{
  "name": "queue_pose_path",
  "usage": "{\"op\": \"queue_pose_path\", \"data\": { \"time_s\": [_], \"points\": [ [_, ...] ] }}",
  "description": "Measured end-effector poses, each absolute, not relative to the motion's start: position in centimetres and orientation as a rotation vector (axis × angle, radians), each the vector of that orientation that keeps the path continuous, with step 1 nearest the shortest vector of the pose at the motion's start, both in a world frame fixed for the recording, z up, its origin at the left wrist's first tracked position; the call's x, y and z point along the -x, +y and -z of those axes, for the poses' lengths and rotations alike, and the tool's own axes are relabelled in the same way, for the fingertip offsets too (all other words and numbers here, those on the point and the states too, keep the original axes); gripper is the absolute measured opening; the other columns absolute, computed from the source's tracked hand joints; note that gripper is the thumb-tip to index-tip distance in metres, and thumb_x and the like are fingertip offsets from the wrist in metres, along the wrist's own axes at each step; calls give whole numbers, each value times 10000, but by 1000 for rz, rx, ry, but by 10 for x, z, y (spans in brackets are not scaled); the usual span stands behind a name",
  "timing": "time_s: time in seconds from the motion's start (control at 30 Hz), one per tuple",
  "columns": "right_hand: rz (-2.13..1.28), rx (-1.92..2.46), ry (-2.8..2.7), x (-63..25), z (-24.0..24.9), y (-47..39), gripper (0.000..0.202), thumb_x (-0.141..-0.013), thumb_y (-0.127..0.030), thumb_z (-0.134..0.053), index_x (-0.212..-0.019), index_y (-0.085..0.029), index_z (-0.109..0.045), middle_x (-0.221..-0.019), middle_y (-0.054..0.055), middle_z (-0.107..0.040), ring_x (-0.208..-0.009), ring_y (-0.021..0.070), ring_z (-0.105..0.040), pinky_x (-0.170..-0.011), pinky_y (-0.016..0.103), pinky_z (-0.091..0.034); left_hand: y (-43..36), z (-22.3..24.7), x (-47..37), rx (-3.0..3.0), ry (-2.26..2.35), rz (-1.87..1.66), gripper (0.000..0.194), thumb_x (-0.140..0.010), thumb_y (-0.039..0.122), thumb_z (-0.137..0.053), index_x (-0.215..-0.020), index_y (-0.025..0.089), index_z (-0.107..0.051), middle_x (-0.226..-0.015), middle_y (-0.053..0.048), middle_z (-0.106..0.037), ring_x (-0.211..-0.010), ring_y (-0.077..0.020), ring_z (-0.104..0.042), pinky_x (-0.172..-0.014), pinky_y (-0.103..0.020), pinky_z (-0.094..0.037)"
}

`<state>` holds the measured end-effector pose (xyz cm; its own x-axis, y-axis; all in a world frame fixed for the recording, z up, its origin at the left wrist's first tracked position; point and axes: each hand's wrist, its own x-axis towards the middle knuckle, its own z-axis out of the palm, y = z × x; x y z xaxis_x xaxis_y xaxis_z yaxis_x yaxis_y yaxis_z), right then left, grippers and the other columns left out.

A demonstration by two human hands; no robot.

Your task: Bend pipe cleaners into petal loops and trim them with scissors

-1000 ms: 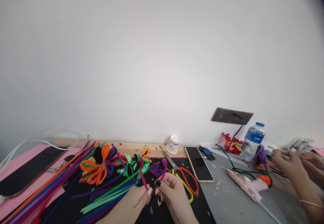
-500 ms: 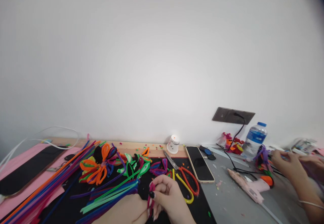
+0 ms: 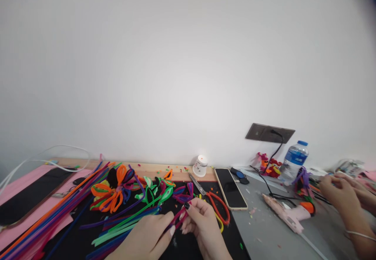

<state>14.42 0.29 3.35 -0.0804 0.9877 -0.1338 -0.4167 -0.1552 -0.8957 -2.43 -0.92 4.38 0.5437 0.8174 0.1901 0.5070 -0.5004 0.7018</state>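
A magenta pipe cleaner piece (image 3: 178, 216) is stretched between my two hands at the bottom centre. My left hand (image 3: 149, 232) pinches its lower left end between thumb and fingers. The other end is in the fingertips of my right hand (image 3: 201, 222), whose thumbnail is dark. Just behind my hands lies a purple and magenta looped shape (image 3: 183, 193). Left of it are green looped pieces (image 3: 155, 191) and an orange, multicoloured looped flower (image 3: 119, 189). Scissors with red and yellow handles (image 3: 219, 205) lie partly behind my right hand.
Pipe cleaner bundles (image 3: 64, 209) and a dark phone (image 3: 32, 197) lie left. Behind stands a paper cup (image 3: 200, 166). Rightward are another phone (image 3: 231, 189), a pink glue gun (image 3: 286, 213), a water bottle (image 3: 295, 160) and another person's hands (image 3: 342, 193).
My left hand has risen and turned, its thumb now showing. The magenta piece has gone from nearly upright to slanting between my hands. At right, the other person's hands have shifted slightly.
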Motion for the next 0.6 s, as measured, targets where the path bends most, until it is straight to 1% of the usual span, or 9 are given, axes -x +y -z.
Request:
{"op": "queue_pose_path", "data": {
  "time_s": [0.13, 0.23, 0.33, 0.43, 0.5, 0.57, 0.6],
  "points": [
    [-1542, 950, -758, -145, -35, 2, 351, -600, -359, -751, -631, -134, -485, -470, 18, -608, -370, 89, -561, -373, 150, -458, -9, -53, 21, -2394, 1172, -526, 209, -891, 291, -321, -810, 204, -493, -751, -37, -634, -682, -196, -596, -555, -242, -310],
    [-1567, 945, -736, -145, -38, 0, 341, -615, -342, -746, -631, -140, -472, -478, 15, -609, -399, 94, -577, -399, 154, -472, -5, -50, 19, -2462, 1220, -481, 237, -896, 227, -291, -774, 192, -491, -738, -49, -626, -682, -196, -599, -551, -244, -309],
    [-1574, 928, -759, -146, -40, -1, 327, -632, -341, -735, -630, -134, -483, -492, 25, -615, -400, 95, -574, -400, 159, -471, -2, -44, 20, -2452, 1240, -505, 256, -893, 226, -284, -731, 192, -479, -700, -47, -602, -662, -192, -584, -551, -244, -311],
    [-1571, 882, -779, -147, -41, 0, 316, -641, -355, -725, -648, -126, -507, -559, 34, -631, -393, 88, -561, -385, 166, -460, -1, -41, 21, -2285, 1221, -641, 266, -896, 275, -278, -727, 199, -468, -690, -26, -577, -645, -170, -553, -562, -234, -320],
    [-1566, 860, -786, -148, -42, 2, 312, -651, -370, -711, -662, -123, -521, -585, 37, -633, -392, 86, -555, -380, 169, -451, -3, -40, 21, -2110, 1167, -759, 284, -892, 338, -292, -708, 203, -462, -669, -2, -547, -625, -148, -517, -565, -224, -326],
    [-1545, 869, -793, -149, -42, 3, 304, -655, -370, -706, -690, -121, -536, -595, 39, -633, -394, 86, -550, -384, 174, -446, -4, -37, 19, -1893, 1106, -830, 330, -870, 427, -326, -659, 201, -442, -596, 30, -477, -560, -118, -455, -527, -210, -317],
    [-1530, 882, -793, -150, -41, 3, 299, -651, -363, -710, -704, -122, -541, -586, 34, -630, -392, 85, -544, -388, 175, -443, -5, -35, 18, -1770, 1070, -833, 358, -851, 475, -341, -638, 200, -425, -549, 51, -420, -506, -100, -404, -484, -201, -297]
  ]
}}
